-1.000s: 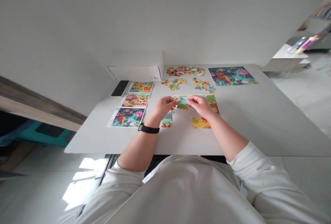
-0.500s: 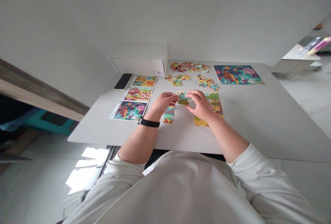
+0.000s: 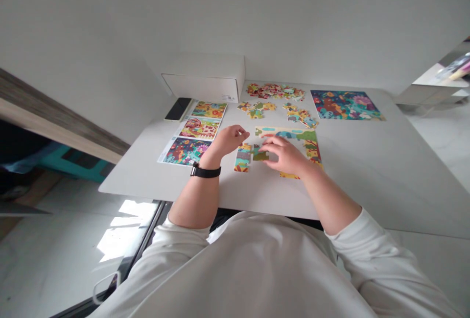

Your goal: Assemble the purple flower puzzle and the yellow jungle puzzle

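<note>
My right hand lies low over the white table, its fingertips pinched on a green puzzle piece that rests beside a small joined strip of pieces. My left hand, with a black band on the wrist, hovers loosely curled just left of that strip, and nothing shows in its fingers. A partly built puzzle with sky and green parts lies just beyond my right hand.
Loose puzzle pieces lie in heaps farther back. A finished blue puzzle sits at the back right. Three picture cards line the left side, with a black phone and a white box behind them.
Both hands held the green piece up together; now my right hand has brought it down to the table beside the strip, and my left hand has let go.
</note>
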A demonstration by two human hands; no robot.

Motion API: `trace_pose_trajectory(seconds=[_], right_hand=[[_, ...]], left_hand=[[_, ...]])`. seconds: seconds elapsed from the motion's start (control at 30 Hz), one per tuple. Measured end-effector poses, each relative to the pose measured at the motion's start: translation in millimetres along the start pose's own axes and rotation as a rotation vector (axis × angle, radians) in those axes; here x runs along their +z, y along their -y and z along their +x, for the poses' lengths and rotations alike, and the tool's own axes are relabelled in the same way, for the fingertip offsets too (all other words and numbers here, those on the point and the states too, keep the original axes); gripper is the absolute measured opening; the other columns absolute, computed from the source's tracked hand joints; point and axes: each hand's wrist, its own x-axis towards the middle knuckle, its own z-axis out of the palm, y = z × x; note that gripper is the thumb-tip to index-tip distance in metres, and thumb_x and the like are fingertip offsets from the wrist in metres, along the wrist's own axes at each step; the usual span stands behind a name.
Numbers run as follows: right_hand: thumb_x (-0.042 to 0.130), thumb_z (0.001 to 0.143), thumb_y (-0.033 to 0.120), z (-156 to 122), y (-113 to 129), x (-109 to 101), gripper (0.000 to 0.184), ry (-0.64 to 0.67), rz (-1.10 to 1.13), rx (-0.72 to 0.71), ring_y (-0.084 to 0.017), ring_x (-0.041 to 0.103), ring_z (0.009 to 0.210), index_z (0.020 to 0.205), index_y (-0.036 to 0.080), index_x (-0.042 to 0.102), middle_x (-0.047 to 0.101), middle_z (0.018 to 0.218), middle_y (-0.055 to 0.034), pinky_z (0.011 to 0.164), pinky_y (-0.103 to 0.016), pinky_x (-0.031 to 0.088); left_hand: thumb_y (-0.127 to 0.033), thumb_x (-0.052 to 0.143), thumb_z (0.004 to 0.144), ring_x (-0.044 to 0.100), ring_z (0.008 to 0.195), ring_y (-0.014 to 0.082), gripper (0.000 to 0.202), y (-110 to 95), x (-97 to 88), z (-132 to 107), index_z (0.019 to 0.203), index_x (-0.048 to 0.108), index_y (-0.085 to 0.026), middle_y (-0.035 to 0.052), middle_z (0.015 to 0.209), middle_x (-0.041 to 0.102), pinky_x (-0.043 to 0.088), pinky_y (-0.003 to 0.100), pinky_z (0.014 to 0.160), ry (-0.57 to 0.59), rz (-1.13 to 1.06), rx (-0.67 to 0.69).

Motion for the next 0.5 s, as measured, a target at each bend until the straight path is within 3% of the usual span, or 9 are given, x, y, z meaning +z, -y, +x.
trace_pose_trajectory(seconds=[0.2, 0.5], right_hand=[[0.088, 0.086, 0.025, -2.3, 12.2, 14.7, 0.04, 0.207, -0.005, 0.063, -0.032, 0.069, 0.122, 0.125, 0.03, 0.083, 0.072, 0.129, -0.01, 0.113, -0.05, 0.054], [0.091, 0.085, 0.027, -1.1, 11.3, 19.9, 0.037, 0.227, -0.021, 0.07, -0.03, 0.07, 0.116, 0.122, 0.032, 0.086, 0.073, 0.125, -0.0094, 0.109, -0.047, 0.055]], left_hand=[[-0.053, 0.085, 0.079, 0.07, 0.078, 0.0252, 0.034, 6.9, -4.2, -3.2, 0.095, 0.078, -0.024, 0.0036, 0.076, 0.074, 0.044, 0.03, 0.069, 0.215, 0.294, -0.048], [-0.051, 0.09, 0.073, 0.074, 0.087, 0.0272, 0.048, 9.3, -5.1, -6.7, 0.111, 0.076, -0.026, 0.004, 0.092, 0.081, 0.046, 0.03, 0.073, 0.327, 0.376, -0.065]])
